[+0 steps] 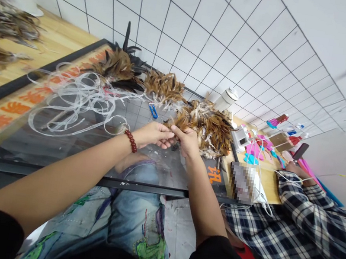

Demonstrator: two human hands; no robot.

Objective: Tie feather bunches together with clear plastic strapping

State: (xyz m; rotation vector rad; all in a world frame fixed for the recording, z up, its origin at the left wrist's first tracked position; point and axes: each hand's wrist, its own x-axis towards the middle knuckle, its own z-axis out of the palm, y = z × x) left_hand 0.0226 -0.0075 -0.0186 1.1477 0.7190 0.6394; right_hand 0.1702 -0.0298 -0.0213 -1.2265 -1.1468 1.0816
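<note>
1. Grip of the left hand [153, 135]: the fingers are drawn in narrow and pinch the near end of a small feather tuft [174, 122]. A dark red bead bracelet [131, 141] sits on that wrist.
2. Grip of the right hand [188, 143]: this one is also closed narrow on the same tuft, with its fingertips meeting those of the left hand.
3. The feather tuft is brown. It is held just above the glass-topped desk [90, 151] near its middle, right at the near left edge of a big feather pile [215, 129] of brown and white plumes.
4. Farther left along the far side of the desk lie a tan feather cluster [163, 86] and, beside it, a darker cluster [117, 66] with black quills sticking up.
5. A loose tangle of clear strips [76, 96] spreads over the glass to the left of the hands.
6. A small blue clip [153, 110] lies on the glass between the tangle and the pile, just beyond the hands.
7. A white bottle [227, 98] stands upright behind the pile, close to the tiled wall [208, 30].
8. At the right sits a co-worker in a checked sleeve [310, 217]. Their hand [294, 168] rests on the desk near a dark phone [301, 150] and some pink and blue pieces [255, 151].
9. Painted jeans [131, 228] show below the near edge of the desk.
</note>
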